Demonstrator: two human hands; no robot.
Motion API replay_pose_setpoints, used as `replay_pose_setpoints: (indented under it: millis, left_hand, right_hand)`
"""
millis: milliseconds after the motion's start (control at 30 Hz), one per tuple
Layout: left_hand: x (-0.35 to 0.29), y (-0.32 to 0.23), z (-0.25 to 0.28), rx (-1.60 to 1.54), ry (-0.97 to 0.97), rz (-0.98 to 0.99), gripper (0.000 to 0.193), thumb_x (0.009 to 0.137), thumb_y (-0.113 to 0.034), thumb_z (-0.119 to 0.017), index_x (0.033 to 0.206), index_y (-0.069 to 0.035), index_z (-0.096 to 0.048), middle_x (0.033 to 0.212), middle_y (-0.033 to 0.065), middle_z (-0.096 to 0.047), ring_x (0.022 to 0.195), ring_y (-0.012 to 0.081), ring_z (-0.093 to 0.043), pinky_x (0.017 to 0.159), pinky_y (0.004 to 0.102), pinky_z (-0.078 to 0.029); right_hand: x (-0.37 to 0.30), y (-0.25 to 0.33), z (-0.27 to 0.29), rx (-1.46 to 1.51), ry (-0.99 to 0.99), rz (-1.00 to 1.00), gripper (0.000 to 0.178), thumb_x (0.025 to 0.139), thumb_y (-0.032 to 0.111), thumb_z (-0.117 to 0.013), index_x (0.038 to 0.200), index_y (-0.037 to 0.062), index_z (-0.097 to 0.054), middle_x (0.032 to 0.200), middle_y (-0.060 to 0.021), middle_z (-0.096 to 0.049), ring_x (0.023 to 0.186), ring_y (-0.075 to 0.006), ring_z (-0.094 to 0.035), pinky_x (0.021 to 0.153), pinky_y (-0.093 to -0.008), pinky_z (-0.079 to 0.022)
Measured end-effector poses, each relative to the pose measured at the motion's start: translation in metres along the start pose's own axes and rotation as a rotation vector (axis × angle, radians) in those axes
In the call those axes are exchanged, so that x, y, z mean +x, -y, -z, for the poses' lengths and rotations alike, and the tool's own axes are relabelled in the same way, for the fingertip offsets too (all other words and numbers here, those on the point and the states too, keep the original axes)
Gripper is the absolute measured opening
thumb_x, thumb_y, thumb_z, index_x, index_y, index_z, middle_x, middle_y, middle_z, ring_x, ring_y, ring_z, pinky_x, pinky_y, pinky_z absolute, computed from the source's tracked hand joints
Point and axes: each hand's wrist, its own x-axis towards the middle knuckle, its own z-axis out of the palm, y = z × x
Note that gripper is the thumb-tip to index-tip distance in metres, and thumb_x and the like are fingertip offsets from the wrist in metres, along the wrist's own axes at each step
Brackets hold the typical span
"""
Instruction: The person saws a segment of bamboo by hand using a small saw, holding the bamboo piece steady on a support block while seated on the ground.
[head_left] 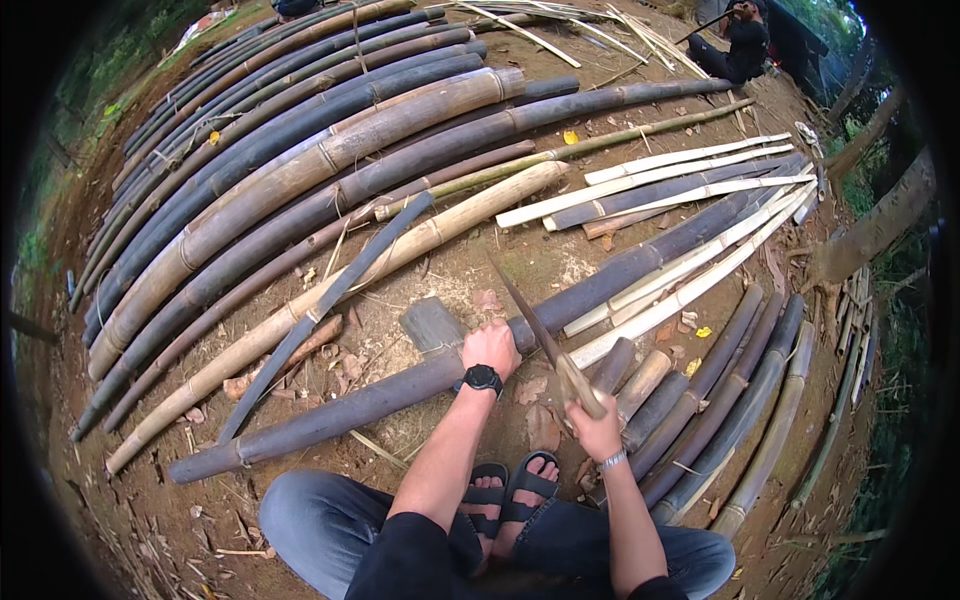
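Note:
My left hand (pixel 490 347), with a watch at its wrist, is closed round a dark bamboo pole (pixel 350 408) that lies slantwise across the ground before my feet. My right hand (pixel 597 430) grips the wooden handle of a long, tapering blade (pixel 530 312). I cannot tell whether it is a saw or a machete. The blade crosses over the pole just right of my left hand, tip pointing away. Beyond the left hand lies a short, flat grey piece (pixel 432 326). Under the pole's far right part are pale split bamboo strips (pixel 680 290).
Many bamboo poles (pixel 330 160) lie side by side at the far left. Shorter bamboo pieces (pixel 735 395) are grouped at the right, near my right arm. A thin dark strip (pixel 330 300) rests across a pale pole (pixel 430 230). Another person (pixel 740 45) sits at the far right.

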Motion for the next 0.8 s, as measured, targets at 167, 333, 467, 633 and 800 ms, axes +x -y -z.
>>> replay_pose_setpoints:
  millis: [167, 333, 467, 633, 800]
  left_hand:
    - [0.011, 0.014, 0.020, 0.046, -0.002, -0.002, 0.037, 0.072, -0.024, -0.076, 0.096, 0.003, -0.068, 0.089, 0.0217, -0.074, 0.083, 0.0354, -0.074, 0.075, 0.0424, -0.062]
    - [0.005, -0.007, 0.026, 0.054, 0.127, -0.051, 0.028, 0.075, -0.018, -0.070, 0.094, 0.003, -0.068, 0.090, 0.0223, -0.074, 0.082, 0.0344, -0.075, 0.074, 0.0433, -0.061]
    - [0.002, 0.007, 0.029, 0.041, 0.025, -0.006, 0.022, 0.077, -0.013, -0.066, 0.092, 0.003, -0.067, 0.088, 0.0228, -0.074, 0.081, 0.0343, -0.075, 0.073, 0.0435, -0.061]
    - [-0.003, -0.003, 0.019, 0.039, -0.008, -0.045, 0.021, 0.077, -0.012, -0.066, 0.091, 0.004, -0.066, 0.087, 0.0232, -0.074, 0.080, 0.0354, -0.075, 0.070, 0.0431, -0.061]
    - [0.009, 0.004, 0.021, 0.031, 0.070, 0.018, 0.034, 0.075, -0.022, -0.073, 0.096, 0.004, -0.066, 0.094, 0.0242, -0.073, 0.085, 0.0363, -0.074, 0.075, 0.0429, -0.061]
  right_hand:
    - [-0.049, 0.033, 0.026, -0.054, 0.042, 0.211, 0.015, 0.085, 0.012, -0.070, 0.091, -0.0021, -0.068, 0.066, -0.0049, -0.064, 0.060, -0.0109, -0.055, 0.056, -0.0326, -0.046]
    - [0.003, 0.028, -0.005, -0.067, -0.058, 0.185, 0.018, 0.086, 0.016, -0.070, 0.084, -0.0020, -0.065, 0.063, -0.0060, -0.061, 0.059, -0.0121, -0.055, 0.056, -0.0347, -0.044]
    - [-0.033, 0.041, 0.008, -0.126, 0.034, 0.187, 0.017, 0.085, 0.015, -0.071, 0.086, -0.0021, -0.067, 0.062, -0.0063, -0.061, 0.060, -0.0112, -0.057, 0.057, -0.0334, -0.046]
    - [0.001, 0.018, 0.015, 0.093, 0.011, 0.023, 0.014, 0.086, 0.012, -0.068, 0.094, -0.0003, -0.072, 0.068, -0.0043, -0.066, 0.062, -0.0109, -0.060, 0.061, -0.0311, -0.049]
    - [-0.052, 0.028, 0.028, -0.102, 0.026, 0.183, 0.016, 0.087, 0.014, -0.068, 0.089, -0.0017, -0.069, 0.068, -0.0046, -0.066, 0.060, -0.0135, -0.058, 0.059, -0.0329, -0.048]
